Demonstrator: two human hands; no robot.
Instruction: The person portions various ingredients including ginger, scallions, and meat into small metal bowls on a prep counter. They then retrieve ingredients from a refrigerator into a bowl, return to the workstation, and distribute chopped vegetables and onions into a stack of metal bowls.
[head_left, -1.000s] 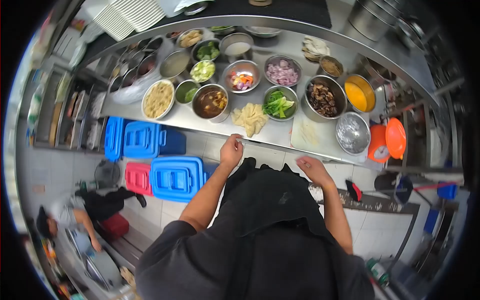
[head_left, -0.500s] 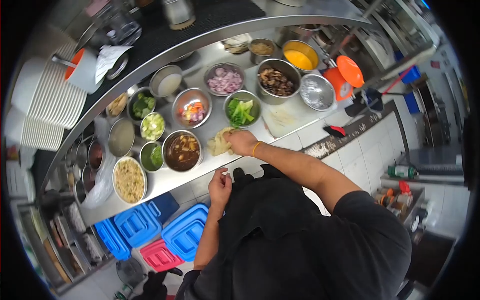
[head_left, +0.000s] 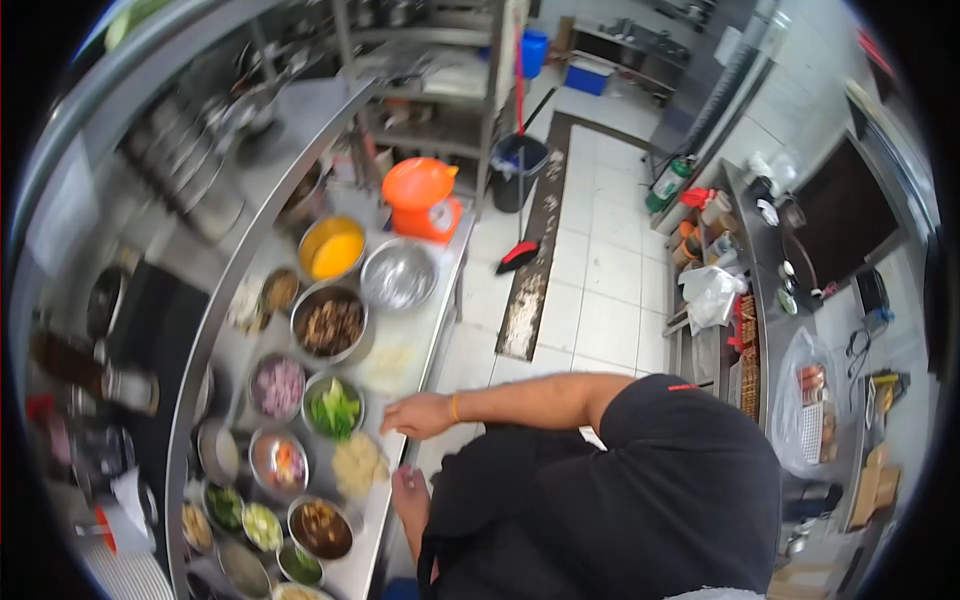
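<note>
My right hand point(head_left: 418, 414), a yellow band on its wrist, is over the front edge of the steel counter point(head_left: 425, 375), fingers pointing down-left, beside a crumpled pale yellow cloth point(head_left: 357, 464). Whether it touches the cloth is unclear. My left hand point(head_left: 409, 492) is lower, just off the counter edge, its fingers small and blurred. Near the cloth stand a bowl of green leaves point(head_left: 334, 407), a pot of dark brown pieces point(head_left: 330, 322), a bowl of chopped purple onion point(head_left: 277, 388) and a pot of brown sauce point(head_left: 322, 528).
Farther along the counter are an empty metal bowl point(head_left: 399, 275), a pot of yellow liquid point(head_left: 333, 249) and an orange scale point(head_left: 422, 200). A black bin point(head_left: 517, 172) and a red-and-black brush head point(head_left: 517, 257) are on the floor. Shelving with a plastic bag point(head_left: 713, 295) lines the right.
The view has swung right, showing the aisle and right-hand shelves. My right hand, which was on the cloth half a second ago, now appears at its upper right.
</note>
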